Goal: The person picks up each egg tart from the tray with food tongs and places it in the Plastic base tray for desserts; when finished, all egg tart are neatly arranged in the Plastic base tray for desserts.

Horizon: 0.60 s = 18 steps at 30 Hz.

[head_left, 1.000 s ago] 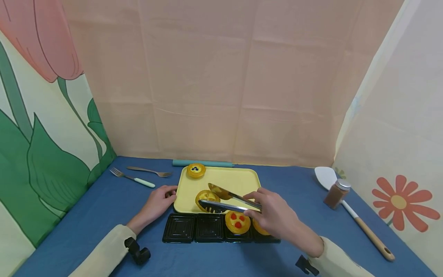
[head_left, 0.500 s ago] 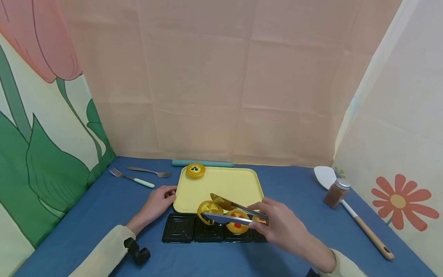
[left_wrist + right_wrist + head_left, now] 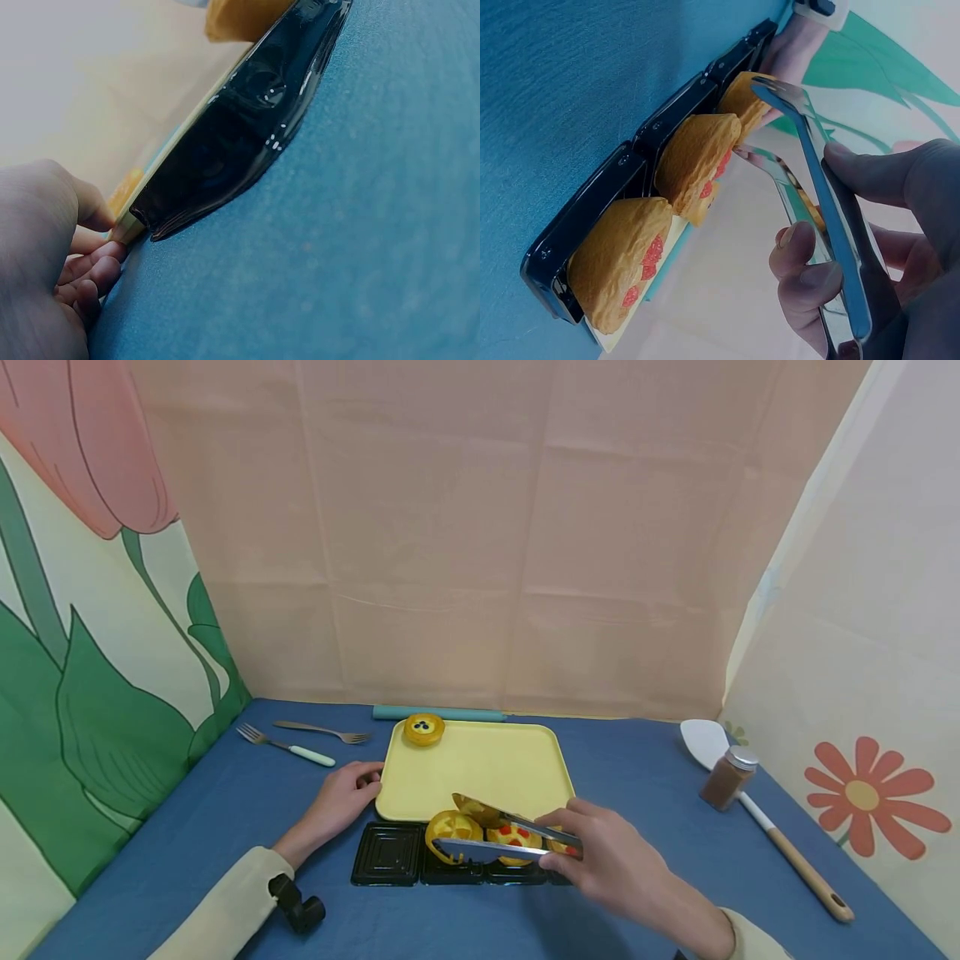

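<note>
My right hand [image 3: 611,852] holds metal tongs [image 3: 491,852] over the black four-section container [image 3: 386,856]. The tongs' tips lie either side of a yellow tart [image 3: 444,823] at the second section from the left. In the right wrist view, this tart [image 3: 742,96] sits low in its section, with the tongs [image 3: 821,176] at its edge. Two red-topped tarts [image 3: 697,154] fill the sections to the right, partly hidden in the head view by tongs and hand. My left hand [image 3: 348,797] pinches the left edge of the yellow tray [image 3: 487,760] between thumb and fingers.
A tart with dark dots [image 3: 423,729] lies in the tray's far left corner. Two forks [image 3: 307,753] are at left. A teal roll [image 3: 442,714] lies behind the tray. At right, a spice jar [image 3: 729,779] lies against a white spatula [image 3: 787,860] with a wooden handle.
The tongs have brought the yellow tart from the tray's near edge down toward me, into the container's second section. My left hand has stayed at the tray's edge.
</note>
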{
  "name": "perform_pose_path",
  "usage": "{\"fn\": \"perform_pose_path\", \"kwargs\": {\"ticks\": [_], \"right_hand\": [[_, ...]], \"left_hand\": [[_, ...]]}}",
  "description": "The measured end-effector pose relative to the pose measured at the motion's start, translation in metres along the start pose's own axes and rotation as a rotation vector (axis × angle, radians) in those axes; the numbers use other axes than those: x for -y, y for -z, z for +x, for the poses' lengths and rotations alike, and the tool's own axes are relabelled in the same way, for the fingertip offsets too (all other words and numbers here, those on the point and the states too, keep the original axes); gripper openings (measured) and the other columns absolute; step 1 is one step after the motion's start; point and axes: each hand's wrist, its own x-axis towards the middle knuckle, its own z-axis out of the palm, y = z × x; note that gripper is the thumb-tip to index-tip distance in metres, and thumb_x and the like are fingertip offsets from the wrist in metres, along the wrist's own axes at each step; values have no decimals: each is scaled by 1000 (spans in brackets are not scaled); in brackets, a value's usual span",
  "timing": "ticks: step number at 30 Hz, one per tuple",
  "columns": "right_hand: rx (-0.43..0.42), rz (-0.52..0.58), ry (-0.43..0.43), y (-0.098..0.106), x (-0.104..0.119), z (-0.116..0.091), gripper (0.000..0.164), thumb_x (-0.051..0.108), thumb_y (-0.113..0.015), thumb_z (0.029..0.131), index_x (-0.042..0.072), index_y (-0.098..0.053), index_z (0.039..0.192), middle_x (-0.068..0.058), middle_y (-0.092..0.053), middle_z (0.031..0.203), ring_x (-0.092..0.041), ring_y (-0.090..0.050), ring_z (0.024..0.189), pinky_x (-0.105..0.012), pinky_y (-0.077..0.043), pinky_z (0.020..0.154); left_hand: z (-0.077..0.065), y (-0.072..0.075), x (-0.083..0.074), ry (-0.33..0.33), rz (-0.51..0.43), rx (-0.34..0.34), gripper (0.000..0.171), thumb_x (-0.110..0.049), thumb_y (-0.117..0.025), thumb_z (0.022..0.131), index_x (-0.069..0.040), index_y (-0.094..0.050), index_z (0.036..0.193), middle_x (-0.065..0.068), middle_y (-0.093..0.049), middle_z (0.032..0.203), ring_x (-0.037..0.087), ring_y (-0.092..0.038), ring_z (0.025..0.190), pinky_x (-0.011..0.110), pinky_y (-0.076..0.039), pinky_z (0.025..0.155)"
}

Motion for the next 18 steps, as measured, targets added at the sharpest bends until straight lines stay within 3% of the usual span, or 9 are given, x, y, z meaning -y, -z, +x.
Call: {"fn": "perform_pose_path", "kwargs": {"ticks": [18], "right_hand": [[-1,2,-35,0,-4,0,37,30,-85,82,19,-75,116,9,-60,95,-5,-43,58,-24,-40,51]], "left_hand": [[1,0,0,0,8,-2,39,-6,-56,96,7,-63,132,5,-60,97,18,-51,80,34,-40,69]]}}
